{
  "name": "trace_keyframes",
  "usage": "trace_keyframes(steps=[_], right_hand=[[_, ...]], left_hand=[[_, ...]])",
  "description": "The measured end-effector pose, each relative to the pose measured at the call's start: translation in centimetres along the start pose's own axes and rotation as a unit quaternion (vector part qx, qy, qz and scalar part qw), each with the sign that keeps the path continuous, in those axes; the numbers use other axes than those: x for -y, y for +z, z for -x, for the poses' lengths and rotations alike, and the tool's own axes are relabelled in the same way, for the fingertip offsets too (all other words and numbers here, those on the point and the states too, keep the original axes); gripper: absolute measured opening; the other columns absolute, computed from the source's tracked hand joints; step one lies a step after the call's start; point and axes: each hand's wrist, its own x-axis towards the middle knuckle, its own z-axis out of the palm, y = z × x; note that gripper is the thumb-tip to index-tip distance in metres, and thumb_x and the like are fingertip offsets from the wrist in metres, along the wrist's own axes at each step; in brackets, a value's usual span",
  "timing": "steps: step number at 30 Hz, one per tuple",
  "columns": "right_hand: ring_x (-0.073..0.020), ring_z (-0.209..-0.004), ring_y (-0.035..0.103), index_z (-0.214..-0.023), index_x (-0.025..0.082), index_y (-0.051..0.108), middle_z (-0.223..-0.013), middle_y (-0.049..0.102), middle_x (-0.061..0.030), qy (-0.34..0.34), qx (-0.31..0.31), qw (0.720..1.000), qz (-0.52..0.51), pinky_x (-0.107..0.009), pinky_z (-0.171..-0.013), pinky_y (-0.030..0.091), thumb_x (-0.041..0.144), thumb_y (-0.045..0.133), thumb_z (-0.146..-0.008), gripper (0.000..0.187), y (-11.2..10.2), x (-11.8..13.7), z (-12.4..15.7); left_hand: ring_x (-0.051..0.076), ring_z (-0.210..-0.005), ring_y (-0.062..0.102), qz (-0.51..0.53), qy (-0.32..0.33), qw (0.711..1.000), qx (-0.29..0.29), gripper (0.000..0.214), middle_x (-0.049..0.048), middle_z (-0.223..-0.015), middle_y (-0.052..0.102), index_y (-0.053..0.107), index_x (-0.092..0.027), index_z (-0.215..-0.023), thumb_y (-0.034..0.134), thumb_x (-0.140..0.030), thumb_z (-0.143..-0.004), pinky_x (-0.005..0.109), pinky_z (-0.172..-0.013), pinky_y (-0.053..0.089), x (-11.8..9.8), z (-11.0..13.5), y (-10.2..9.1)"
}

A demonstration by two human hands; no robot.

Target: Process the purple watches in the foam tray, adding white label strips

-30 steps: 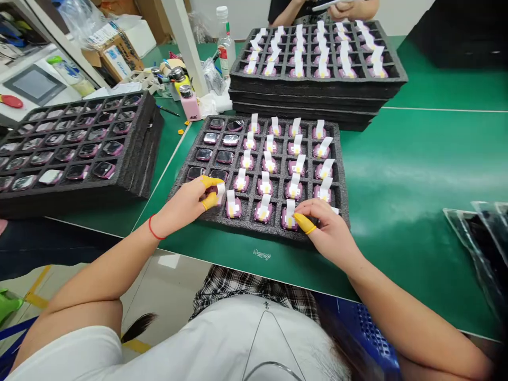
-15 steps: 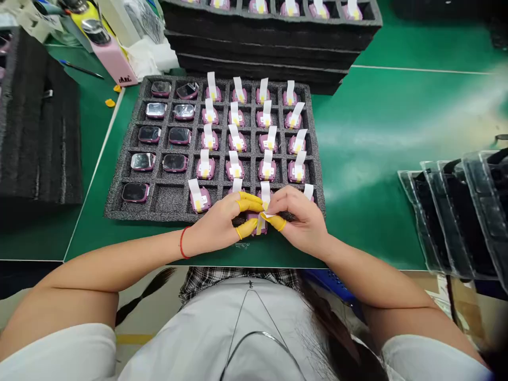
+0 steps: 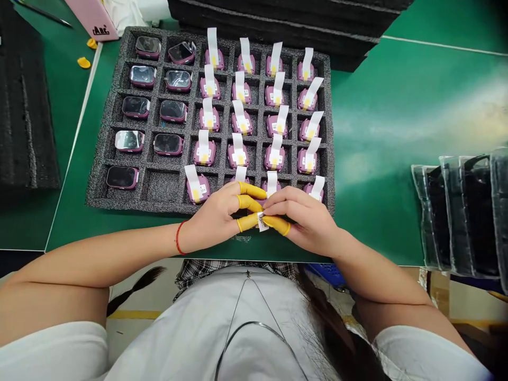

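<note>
My left hand, with yellow finger cots on several fingers, is closed around a small purple smartwatch that my fingers mostly hide. A small white printed label shows between the two thumbs. My right hand wears a yellow cot on its thumb and pinches at that label, its fingertips meeting the left ones. Both hands are over the front edge of a black foam tray. In its cells lie purple smartwatches, several back up with white paper strips and yellow tape, others with dark screens up.
Stacked black foam trays stand behind, with another stack at left. Clear plastic trays stand at right on the green table. A pink box and loose yellow finger cots are at upper left.
The view has shifted closer, and the tray sits higher in it. The smartwatch between my hands is now more hidden, and the printed label shows between my thumbs.
</note>
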Motion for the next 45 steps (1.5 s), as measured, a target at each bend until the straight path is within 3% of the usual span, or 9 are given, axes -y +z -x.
trace_keyframes(steps=[7, 15, 20, 26, 32, 35, 37, 41, 45], right_hand=[[-0.0165, -0.080, 0.063, -0.100, 0.017, 0.059, -0.086, 0.068, -0.0069, 0.024, 0.033, 0.998, 0.043, -0.029, -0.068, 0.056, 0.010, 0.055, -0.091, 0.013, 0.2, -0.1, 0.1], [-0.0163, -0.074, 0.061, -0.093, 0.025, 0.065, -0.084, 0.071, -0.0024, -0.060, 0.033, 0.976, 0.207, -0.034, -0.068, 0.050, 0.014, 0.051, -0.093, 0.018, -0.4, 0.7, 0.0], [-0.0167, -0.078, 0.062, -0.090, 0.028, 0.066, -0.083, 0.071, -0.0013, -0.059, 0.053, 0.979, 0.186, -0.039, -0.080, 0.051, 0.015, 0.052, -0.093, 0.020, -1.0, 1.1, 0.0], [-0.0177, -0.085, 0.067, -0.089, 0.029, 0.066, -0.089, 0.074, 0.0000, 0.034, 0.092, 0.989, 0.114, -0.045, -0.090, 0.050, 0.019, 0.052, -0.093, 0.018, -0.9, 1.1, -0.2], [-0.0184, -0.094, 0.068, -0.088, 0.030, 0.063, -0.099, 0.073, 0.0021, -0.009, 0.044, 0.988, 0.148, -0.046, -0.092, 0.049, 0.018, 0.058, -0.090, 0.013, -1.8, 1.2, 0.3], [-0.0213, -0.093, 0.065, -0.089, 0.029, 0.064, -0.097, 0.069, -0.0019, 0.102, -0.069, 0.991, 0.053, -0.046, -0.088, 0.050, 0.022, 0.063, -0.087, 0.007, -2.8, 1.1, 0.4], [-0.0222, -0.091, 0.064, -0.082, 0.026, 0.064, -0.095, 0.066, -0.0043, 0.213, -0.114, 0.970, -0.028, -0.044, -0.084, 0.052, 0.028, 0.065, -0.087, 0.006, -3.0, 0.8, 0.3], [-0.0194, -0.087, 0.062, -0.070, 0.021, 0.063, -0.095, 0.064, -0.0054, 0.337, -0.068, 0.921, -0.185, -0.038, -0.077, 0.053, 0.044, 0.071, -0.082, 0.027, -2.2, -0.1, -0.1], [-0.0165, -0.084, 0.060, -0.070, 0.020, 0.066, -0.093, 0.062, -0.0044, 0.375, -0.060, 0.891, -0.247, -0.033, -0.075, 0.052, 0.047, 0.073, -0.079, 0.029, -1.5, -0.3, -0.1]], left_hand=[[0.014, -0.099, 0.065, 0.015, 0.005, 1.000, 0.022, 0.012, 0.0045, -0.115, 0.071, 0.071, -0.021, -0.095, 0.061, -0.016, -0.090, 0.029, -0.088, 0.055, -0.4, -0.3, -0.2], [0.015, -0.096, 0.066, -0.012, 0.005, 1.000, 0.010, 0.009, 0.0057, -0.112, 0.072, 0.070, -0.018, -0.091, 0.061, -0.016, -0.089, 0.031, -0.088, 0.055, -0.4, -0.4, -0.1], [0.016, -0.099, 0.066, -0.015, 0.004, 1.000, 0.009, 0.008, 0.0069, -0.112, 0.071, 0.069, -0.018, -0.093, 0.062, -0.018, -0.089, 0.032, -0.090, 0.055, -0.5, -0.4, 0.0], [0.016, -0.100, 0.066, -0.013, -0.003, 1.000, 0.013, 0.009, 0.0067, -0.113, 0.071, 0.069, -0.018, -0.093, 0.061, -0.018, -0.090, 0.032, -0.090, 0.055, -0.5, -0.3, 0.0], [0.016, -0.103, 0.066, -0.025, 0.009, 1.000, 0.003, 0.009, 0.0081, -0.114, 0.069, 0.068, -0.018, -0.095, 0.060, -0.017, -0.091, 0.032, -0.091, 0.055, -0.4, -0.2, 0.0], [0.017, -0.107, 0.065, -0.058, 0.052, 0.997, 0.009, 0.013, 0.0101, -0.119, 0.067, 0.068, -0.020, -0.098, 0.056, -0.021, -0.093, 0.034, -0.094, 0.055, 0.0, 0.1, 0.1], [0.022, -0.114, 0.063, -0.068, 0.103, 0.992, 0.023, 0.017, 0.0135, -0.126, 0.064, 0.069, -0.021, -0.102, 0.056, -0.028, -0.093, 0.039, -0.096, 0.054, 0.3, 0.4, 0.0], [0.029, -0.130, 0.055, -0.076, 0.155, 0.982, 0.071, 0.027, 0.0168, -0.138, 0.057, 0.069, -0.023, -0.107, 0.058, -0.043, -0.092, 0.048, -0.104, 0.049, 0.7, 0.6, -0.2], [0.024, -0.123, 0.061, -0.126, 0.138, 0.980, 0.062, 0.016, 0.0145, -0.133, 0.061, 0.067, -0.021, -0.096, 0.059, -0.035, -0.093, 0.041, -0.102, 0.052, 0.5, 0.4, -0.2]])
